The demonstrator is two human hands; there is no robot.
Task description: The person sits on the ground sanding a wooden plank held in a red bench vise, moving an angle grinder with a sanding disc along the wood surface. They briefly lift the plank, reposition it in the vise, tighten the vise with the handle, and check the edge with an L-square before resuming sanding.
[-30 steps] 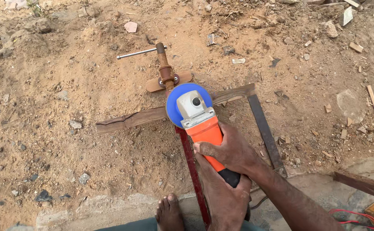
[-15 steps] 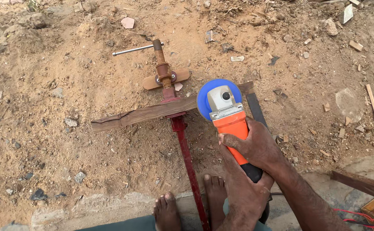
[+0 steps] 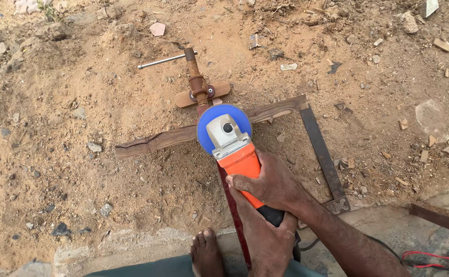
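The orange angle grinder has swung back left, its blue guard now over the wooden strip clamped in the red bar clamp. The right hand wraps its body; the left hand grips the black rear handle

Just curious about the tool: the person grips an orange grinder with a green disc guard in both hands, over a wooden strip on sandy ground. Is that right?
Not quite: the head view shows the guard is blue, not green. The rest holds: right hand and left hand grip the orange grinder over the wooden strip.
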